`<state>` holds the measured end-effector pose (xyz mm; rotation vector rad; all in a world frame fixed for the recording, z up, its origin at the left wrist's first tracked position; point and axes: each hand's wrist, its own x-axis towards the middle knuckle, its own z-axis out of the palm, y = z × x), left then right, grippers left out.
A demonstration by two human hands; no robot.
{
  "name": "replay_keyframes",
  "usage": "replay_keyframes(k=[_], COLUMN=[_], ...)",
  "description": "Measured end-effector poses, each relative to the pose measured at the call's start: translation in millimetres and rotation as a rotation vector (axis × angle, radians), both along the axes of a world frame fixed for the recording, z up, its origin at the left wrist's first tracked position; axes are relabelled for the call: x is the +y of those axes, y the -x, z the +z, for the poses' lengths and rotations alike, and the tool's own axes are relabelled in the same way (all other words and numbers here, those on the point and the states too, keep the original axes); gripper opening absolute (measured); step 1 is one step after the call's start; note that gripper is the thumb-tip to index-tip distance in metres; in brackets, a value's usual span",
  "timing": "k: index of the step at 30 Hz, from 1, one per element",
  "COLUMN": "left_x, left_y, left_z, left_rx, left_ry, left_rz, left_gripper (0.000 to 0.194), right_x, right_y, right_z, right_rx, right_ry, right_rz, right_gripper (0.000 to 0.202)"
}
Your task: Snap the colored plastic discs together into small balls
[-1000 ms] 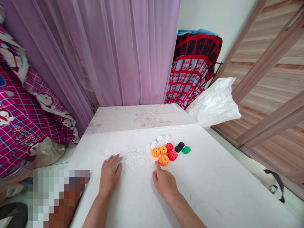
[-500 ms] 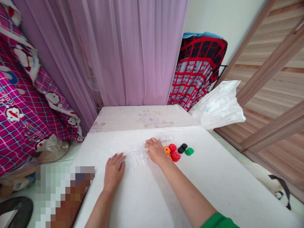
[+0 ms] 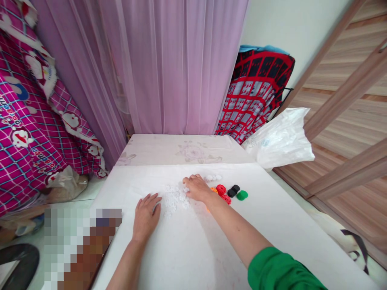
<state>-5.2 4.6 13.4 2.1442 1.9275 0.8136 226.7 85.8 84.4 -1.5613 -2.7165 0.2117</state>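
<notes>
A loose spread of small white pieces (image 3: pixel 173 200) lies on the white-covered table (image 3: pixel 181 249). My left hand (image 3: pixel 147 215) rests flat at the left edge of the spread, fingers apart and holding nothing. At the spread's upper right is my right hand (image 3: pixel 196 188), fingers bent down over the pieces; whether anything is between the fingertips is hidden. Just right of that hand sit red discs (image 3: pixel 221 189), with orange discs (image 3: pixel 214 189) partly covered by the hand and wrist. Beyond them are black discs (image 3: pixel 234 191) and green discs (image 3: pixel 242 195). A short row of white discs (image 3: pixel 213 177) lies behind.
A white plastic bag (image 3: pixel 279 139) hangs at the table's far right corner. Purple curtains (image 3: pixel 175 68) stand behind the table, a pink patterned cloth (image 3: pixel 45 133) is at the left, and a wooden wardrobe (image 3: pixel 347 112) at the right.
My right hand has shifted slightly up and left at the white pieces, and more of the green sleeve shows. My left hand stays in place. The view has moved slightly.
</notes>
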Motion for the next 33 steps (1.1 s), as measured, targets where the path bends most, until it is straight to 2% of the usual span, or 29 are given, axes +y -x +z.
replay_keyframes(k=[6, 9, 18, 33], left_x=[0, 1, 0, -1], left_y=[0, 0, 0, -1], left_z=[-0.9, -1.4, -0.3, 1.8], left_rx=[-0.01, -0.013, -0.004, -0.017], left_ry=[-0.005, -0.018, -0.005, 0.01], left_rz=[-0.001, 0.003, 0.001, -0.005], left_gripper=[0.033, 0.033, 0.033, 0.033], right_x=[14, 16, 16, 16], right_y=[-33, -40, -30, -23], right_z=[22.5, 27.2, 6.6, 2.2], right_rx=[0.143, 0.115, 0.062, -0.044], right_ry=[-0.065, -0.024, 0.0, 0.038], right_rz=[-0.137, -0.124, -0.042, -0.038], right_gripper=[0.044, 0.045, 0.048, 0.048])
